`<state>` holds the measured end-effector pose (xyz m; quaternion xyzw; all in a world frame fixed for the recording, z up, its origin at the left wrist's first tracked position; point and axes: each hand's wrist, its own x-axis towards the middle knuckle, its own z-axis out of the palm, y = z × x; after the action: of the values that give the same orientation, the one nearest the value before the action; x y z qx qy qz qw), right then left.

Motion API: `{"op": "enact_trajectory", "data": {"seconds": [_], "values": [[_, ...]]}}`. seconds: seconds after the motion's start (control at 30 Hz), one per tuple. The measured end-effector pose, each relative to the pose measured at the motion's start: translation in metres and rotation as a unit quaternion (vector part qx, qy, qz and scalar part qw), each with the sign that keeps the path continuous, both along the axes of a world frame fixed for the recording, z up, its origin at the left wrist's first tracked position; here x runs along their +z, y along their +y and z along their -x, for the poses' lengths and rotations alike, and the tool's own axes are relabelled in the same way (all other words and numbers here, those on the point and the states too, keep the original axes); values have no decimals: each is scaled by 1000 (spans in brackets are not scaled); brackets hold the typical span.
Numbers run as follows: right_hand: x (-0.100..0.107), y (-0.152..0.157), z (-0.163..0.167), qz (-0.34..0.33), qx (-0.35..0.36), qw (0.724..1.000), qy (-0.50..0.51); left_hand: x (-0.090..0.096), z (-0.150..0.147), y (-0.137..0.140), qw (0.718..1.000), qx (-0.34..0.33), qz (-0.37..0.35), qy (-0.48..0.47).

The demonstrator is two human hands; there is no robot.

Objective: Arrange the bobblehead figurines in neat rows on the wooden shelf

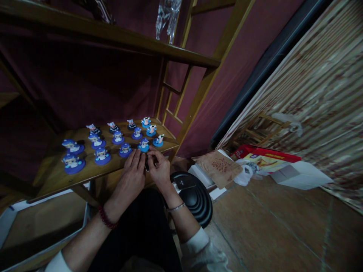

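Small figurines stand in rows on a wooden shelf (pixel 53 179). Some have purple round bases, like the front-left figurine (pixel 73 163); others are blue and white, like the right-end figurine (pixel 159 140). My left hand (pixel 132 174) lies at the shelf's front edge, fingers stretched out, just in front of a blue-based figurine (pixel 143 144). Beside it my right hand (pixel 160 170) has its fingers curled in a pinch. A small dark thing (pixel 146 164) shows between the hands, by the right fingertips; its kind is hidden.
Pink-and-black figurines (pixel 112 127) form the back row. Above, an upper shelf (pixel 121 39) bears a clear glass ornament (pixel 168 19). A black round stool-like object (pixel 195 198), a brown paper bag (pixel 217 166) and a red box (pixel 266 153) are on the right. An open carton (pixel 45 217) lies below.
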<state>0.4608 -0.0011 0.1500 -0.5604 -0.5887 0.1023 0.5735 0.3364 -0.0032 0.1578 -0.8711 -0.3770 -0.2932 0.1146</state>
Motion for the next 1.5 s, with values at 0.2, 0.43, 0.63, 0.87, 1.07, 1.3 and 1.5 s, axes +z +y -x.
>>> {"op": "enact_trajectory", "data": {"seconds": [0.2,0.43,0.63,0.87,1.07,1.3,1.5], "values": [[1,0,-1,1,0,1000,-10,-2,0,1,1000,4,7,6],[3,-2,1,9,-2,1000,-11,-2,1,2,1000,7,16,-15],[5,-3,2,12,-10,1000,-26,-1,0,1,1000,13,7,-2],[4,-3,3,8,-11,1000,-27,2,0,-1,1000,4,0,-3],[5,-4,3,2,-13,1000,-29,3,2,1,1000,-8,18,0],[5,-4,3,5,-10,999,-32,4,4,2,1000,-17,8,-18],[3,-2,3,2,-11,999,-32,3,4,3,999,-25,5,-23]]}}
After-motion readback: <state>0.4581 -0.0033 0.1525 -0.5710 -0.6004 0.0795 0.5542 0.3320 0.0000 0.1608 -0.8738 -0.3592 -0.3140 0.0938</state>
